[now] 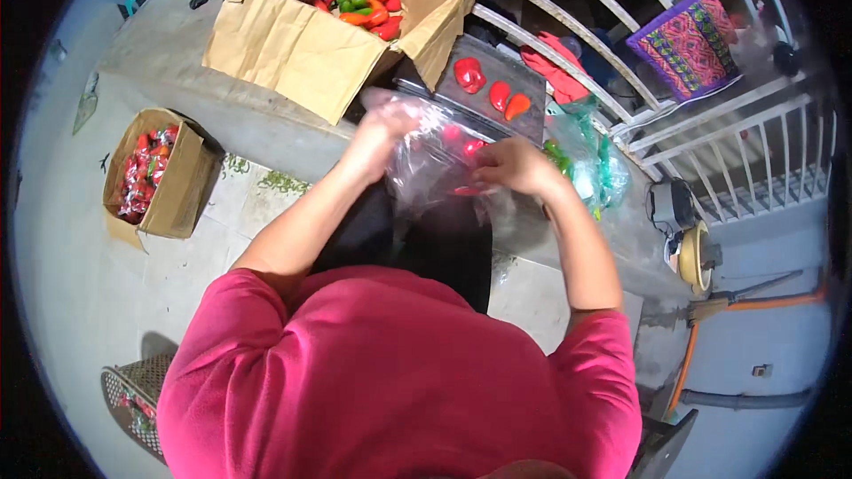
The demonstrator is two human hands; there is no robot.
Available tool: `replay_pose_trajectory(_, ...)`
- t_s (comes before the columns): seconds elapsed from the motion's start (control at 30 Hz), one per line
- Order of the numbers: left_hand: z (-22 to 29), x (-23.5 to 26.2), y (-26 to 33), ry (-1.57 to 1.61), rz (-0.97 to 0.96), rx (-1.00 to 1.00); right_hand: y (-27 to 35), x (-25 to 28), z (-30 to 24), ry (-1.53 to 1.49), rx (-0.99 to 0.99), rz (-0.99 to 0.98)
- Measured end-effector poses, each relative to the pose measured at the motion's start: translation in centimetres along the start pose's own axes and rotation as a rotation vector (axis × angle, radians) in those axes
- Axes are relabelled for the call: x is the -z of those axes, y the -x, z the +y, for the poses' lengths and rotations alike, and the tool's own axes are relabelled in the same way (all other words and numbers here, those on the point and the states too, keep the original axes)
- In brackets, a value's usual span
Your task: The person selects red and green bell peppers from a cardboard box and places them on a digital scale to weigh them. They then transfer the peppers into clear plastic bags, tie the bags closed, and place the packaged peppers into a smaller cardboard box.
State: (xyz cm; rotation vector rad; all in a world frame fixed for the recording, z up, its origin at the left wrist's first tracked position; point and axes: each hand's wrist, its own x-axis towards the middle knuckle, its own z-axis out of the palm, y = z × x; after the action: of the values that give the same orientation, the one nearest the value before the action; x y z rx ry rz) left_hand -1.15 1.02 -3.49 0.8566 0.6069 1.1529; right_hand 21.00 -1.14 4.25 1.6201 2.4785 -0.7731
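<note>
A clear plastic bag [417,168] is stretched between my hands above my lap. My left hand [386,137] is closed on its left side. On the other side, the curled fingers of my right hand [516,166] grip the bag's right part, with a shiny red pepper [474,148] right beside their tips. More red shows through the film, partly blurred. Just beyond, on a dark flat surface [525,82], lie a large red pepper [469,75], a smaller red one [500,95] and an orange-red one [517,106].
An open cardboard box [293,53] with red, green and orange peppers stands ahead on the ledge. Bagged red peppers fill a smaller carton [182,182] on the left floor. Green plastic bags [586,160] lie right, by white railings [754,151]. A perforated basket [133,399] stands lower left.
</note>
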Motion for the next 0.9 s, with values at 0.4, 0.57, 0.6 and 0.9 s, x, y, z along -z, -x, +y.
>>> replay_pose_trajectory(0.4, -0.9, 3.2, 1.6, 0.31, 0.069, 0.057, -2.4, 9.8, 2.9, -0.667, -0.067, 0.696)
replay_pose_trajectory(0.57, -1.7, 5.4, 2.8, 0.288, 0.117, 0.111, -0.7, 10.9, 17.4, -0.837, -0.475, 1.16)
replay_pose_trajectory(0.6, -1.8, 6.3, 3.3, 0.261, 0.139, 0.163, 0.2, 10.7, 20.0, -1.062, -0.591, 1.216)
replay_pose_trajectory(0.9, -2.4, 10.6, 7.3, 0.226, 0.382, 0.314, 3.5, 1.8, 29.7, -0.88, -0.808, 1.759)
